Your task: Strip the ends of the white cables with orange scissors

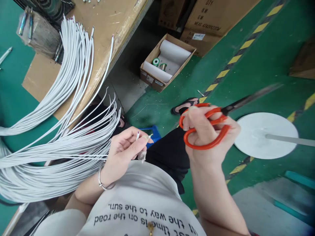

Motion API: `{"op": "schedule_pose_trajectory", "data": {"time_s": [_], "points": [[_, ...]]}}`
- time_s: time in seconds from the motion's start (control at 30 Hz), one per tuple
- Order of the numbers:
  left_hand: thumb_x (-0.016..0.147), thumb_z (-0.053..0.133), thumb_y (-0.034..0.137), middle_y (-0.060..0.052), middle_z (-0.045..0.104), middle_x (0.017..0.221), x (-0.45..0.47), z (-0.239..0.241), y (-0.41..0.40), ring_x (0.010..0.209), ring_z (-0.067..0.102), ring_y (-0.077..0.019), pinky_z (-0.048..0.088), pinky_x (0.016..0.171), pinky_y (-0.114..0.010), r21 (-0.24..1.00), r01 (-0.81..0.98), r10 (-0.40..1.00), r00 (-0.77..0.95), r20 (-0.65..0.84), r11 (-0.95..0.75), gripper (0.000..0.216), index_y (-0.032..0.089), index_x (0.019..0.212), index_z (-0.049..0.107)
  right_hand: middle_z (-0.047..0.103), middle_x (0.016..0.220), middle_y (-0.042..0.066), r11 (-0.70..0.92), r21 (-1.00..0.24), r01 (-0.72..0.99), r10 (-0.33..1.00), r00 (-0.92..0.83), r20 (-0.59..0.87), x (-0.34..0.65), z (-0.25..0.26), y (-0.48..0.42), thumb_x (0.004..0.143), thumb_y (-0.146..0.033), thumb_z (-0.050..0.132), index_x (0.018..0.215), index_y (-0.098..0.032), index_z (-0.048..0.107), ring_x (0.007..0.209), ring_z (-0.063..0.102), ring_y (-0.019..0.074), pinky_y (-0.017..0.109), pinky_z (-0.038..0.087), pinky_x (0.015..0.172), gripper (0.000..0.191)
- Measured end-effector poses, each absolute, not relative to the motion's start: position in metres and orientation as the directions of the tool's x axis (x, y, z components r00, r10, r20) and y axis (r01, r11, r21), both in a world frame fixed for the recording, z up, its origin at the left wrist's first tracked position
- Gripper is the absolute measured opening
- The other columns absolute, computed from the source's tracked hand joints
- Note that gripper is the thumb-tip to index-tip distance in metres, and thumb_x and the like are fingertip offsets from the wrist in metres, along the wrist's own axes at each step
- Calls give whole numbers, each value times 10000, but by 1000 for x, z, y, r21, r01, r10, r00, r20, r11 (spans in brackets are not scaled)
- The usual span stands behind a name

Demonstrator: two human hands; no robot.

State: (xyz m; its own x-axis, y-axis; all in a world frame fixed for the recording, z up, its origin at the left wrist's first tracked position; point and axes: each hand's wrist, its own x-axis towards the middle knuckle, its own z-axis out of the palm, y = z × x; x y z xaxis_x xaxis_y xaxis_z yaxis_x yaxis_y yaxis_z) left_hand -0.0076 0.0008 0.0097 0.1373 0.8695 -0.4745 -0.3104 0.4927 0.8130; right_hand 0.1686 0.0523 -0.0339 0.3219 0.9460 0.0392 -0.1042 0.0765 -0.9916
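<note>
White cable end (137, 135) pinched in left hand (128, 146), orange-handled scissors (223, 111) gripped in right hand (209, 134).
On my feed: cable end pokes up between thumb and fingers, small bits beside it unclear; scissors well apart, blades (246, 99) blurred. Loose cables (88, 146) fan out near the left hand; another bundle (73, 55) lies over the table (108, 16). I'd judge it mid-batch; which cables are done or left, I can't tell.

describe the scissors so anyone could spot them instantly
Against the green floor, find the round white disc at right. Just left of it in the picture, the right hand grips the scissors. Orange-red handles and a dark blade set them apart from the white cables.
</note>
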Motion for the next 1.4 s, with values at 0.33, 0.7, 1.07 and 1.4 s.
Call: {"op": "schedule_pose_trajectory", "data": {"time_s": [0.33,0.7,1.07,1.4], "points": [[956,789,291,-7,749,773,-4,11,5,606,594,-76,496,566,-175,856,-258,893,80,-443,448,93,223,915,839,587,629,-17,0,-995,100,989,-148,-15,183,-35,29,865,-215,812,682,-207,687,539,448,102,277,320,482,222],[945,777,221,15,707,691,4,14,1,537,577,-50,478,511,-133,957,-11,957,-28,-290,290,53,196,904,799,475,605,-29,111,-969,220,968,-247,54,196,-27,24,913,-208,766,678,-186,627,533,392,93,270,269,461,274],[993,736,285,37,649,627,5,14,-1,510,553,-57,473,503,-154,959,12,959,-23,-283,284,110,198,932,766,462,622,-33,187,-937,294,950,-298,96,197,-30,22,904,-234,808,684,-184,613,560,357,95,282,290,506,298],[1044,662,413,22,618,637,-2,13,-2,503,469,-59,355,472,-190,876,-161,891,65,-450,454,269,183,926,738,494,609,-27,138,-947,288,971,-226,73,193,-30,25,924,-279,791,667,-186,634,532,373,91,279,272,469,315]]}}
